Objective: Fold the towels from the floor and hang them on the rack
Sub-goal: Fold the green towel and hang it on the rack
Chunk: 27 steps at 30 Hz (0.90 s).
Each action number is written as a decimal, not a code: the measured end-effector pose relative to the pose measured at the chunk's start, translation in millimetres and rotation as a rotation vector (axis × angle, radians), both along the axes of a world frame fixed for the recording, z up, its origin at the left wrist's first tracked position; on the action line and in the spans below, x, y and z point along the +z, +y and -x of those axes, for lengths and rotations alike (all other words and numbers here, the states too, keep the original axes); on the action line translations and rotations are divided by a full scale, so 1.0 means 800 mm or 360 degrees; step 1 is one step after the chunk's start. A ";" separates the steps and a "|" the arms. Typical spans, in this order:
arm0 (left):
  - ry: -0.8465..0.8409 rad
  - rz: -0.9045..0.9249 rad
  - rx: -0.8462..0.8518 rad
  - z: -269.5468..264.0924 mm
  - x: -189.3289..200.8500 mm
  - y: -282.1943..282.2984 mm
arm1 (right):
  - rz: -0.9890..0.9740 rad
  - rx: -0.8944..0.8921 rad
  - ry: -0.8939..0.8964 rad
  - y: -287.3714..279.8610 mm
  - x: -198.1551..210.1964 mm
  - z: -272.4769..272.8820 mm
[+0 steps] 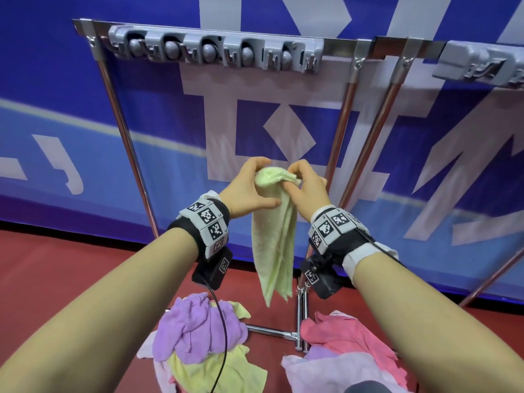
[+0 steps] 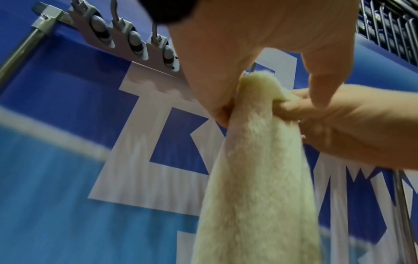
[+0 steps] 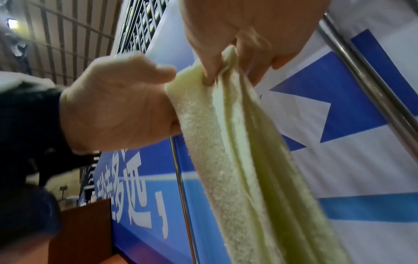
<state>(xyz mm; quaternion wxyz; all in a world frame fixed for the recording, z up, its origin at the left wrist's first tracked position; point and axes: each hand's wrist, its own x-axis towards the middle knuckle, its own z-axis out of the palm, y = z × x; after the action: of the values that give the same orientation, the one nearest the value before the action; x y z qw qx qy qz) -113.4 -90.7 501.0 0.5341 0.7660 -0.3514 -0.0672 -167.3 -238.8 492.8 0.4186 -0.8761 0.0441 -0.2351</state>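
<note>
Both forearms reach forward side by side, and between them hangs the towel (image 1: pixel 273 236), a pale yellow-green strip folded lengthwise, its long axis straight down from the hands. Its bunched top sits between the left hand (image 1: pixel 249 188) and the right hand (image 1: pixel 307 188), which nearly touch. In the wrist views, thumb and fingers of each hand pinch that top edge, the left on its left side, the right on its right.

Above and beyond the hands runs the rack (image 1: pixel 215 49), a horizontal bar of grey clips, so the towel's length lies square to it. Judging by this, hanging means lifting the top end up and away; neither hand looks clearly nearer.

Below the hands, more towels lie in a left pile (image 1: pixel 198 330) and a right pile (image 1: pixel 348 341) on the floor.
</note>
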 end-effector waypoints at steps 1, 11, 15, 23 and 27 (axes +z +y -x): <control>-0.0020 -0.0020 0.0008 0.000 -0.003 0.000 | -0.0111 0.0036 -0.0030 0.001 0.001 -0.001; 0.0221 -0.0143 0.0103 -0.001 -0.022 -0.013 | -0.0225 0.0046 -0.0406 -0.001 0.038 0.012; 0.0297 -0.0119 0.0210 0.002 -0.032 -0.018 | -0.0168 -0.0213 -0.0429 -0.013 0.041 0.010; -0.0162 -0.0380 0.0523 0.001 0.010 -0.012 | 0.0387 -0.0509 -0.0098 -0.015 0.032 0.018; -0.0477 -0.0641 0.0513 0.004 0.031 -0.010 | 0.0887 -0.0101 -0.0121 0.005 0.026 0.017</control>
<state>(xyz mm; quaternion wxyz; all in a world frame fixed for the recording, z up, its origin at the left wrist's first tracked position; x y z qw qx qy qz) -116.7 -98.6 525.6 0.3173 0.9039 -0.2797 0.0640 -180.8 -234.9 513.6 0.1552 -0.9462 -0.0106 -0.2839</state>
